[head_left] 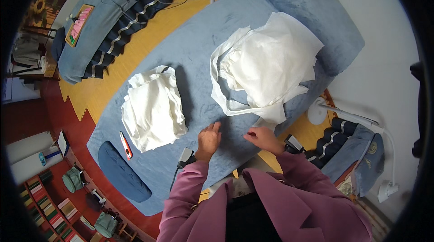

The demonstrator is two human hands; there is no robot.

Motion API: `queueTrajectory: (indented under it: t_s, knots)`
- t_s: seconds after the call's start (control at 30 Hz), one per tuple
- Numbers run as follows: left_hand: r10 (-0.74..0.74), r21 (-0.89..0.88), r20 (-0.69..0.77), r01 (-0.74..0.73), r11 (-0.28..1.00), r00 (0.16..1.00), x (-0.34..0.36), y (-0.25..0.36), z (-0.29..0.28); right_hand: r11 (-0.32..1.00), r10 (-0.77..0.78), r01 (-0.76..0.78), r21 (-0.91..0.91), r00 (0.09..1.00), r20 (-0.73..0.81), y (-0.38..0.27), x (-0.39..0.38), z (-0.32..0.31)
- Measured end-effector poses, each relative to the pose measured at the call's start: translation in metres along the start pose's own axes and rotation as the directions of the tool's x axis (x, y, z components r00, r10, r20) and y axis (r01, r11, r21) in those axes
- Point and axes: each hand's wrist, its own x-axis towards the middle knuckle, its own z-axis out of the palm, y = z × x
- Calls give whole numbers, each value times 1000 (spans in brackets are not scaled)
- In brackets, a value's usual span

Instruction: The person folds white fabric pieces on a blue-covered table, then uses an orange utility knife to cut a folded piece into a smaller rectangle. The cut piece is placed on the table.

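My left hand (209,141) hovers over the near edge of a blue-grey covered bed (199,106), back up, fingers apart and holding nothing. To its left lies a stack of white cloth bags (154,108), folded flat. My right hand (266,139) is bent loosely, with a gap between thumb and fingers and nothing visible in it. Just beyond it, a corner of a loose heap of white cloth bags (275,56) hangs near the fingers; whether they touch I cannot tell. A long strap of the heap loops out on its left side.
A red-and-white box cutter (125,145) lies left of the stack, beside a dark blue quilted pad (123,169). A white lamp (388,190) stands at the right. Another covered bed (97,25) with a tray of pink items (79,26) is at the far left.
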Motion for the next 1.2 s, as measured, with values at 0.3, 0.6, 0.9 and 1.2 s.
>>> queueTrajectory:
  t_s: [0.3,0.6,0.9,1.2]
  knots:
    - [-129,-311,-13,118,943,992,53,51,1,873,297,-405,272,883,363,2,10,-5]
    - [-299,-499,866,740,-452,401,-183,11,-29,116,-46,-154,981,986,160,-16,40,22]
    - [-527,-809,542,575,-118,655,-75,-4,29,672,-298,454,-585,889,347,-77,58,-23]
    - [-668,-934,-36,213,288,744,35,-4,5,788,-338,4,-616,839,-428,-1,68,-99]
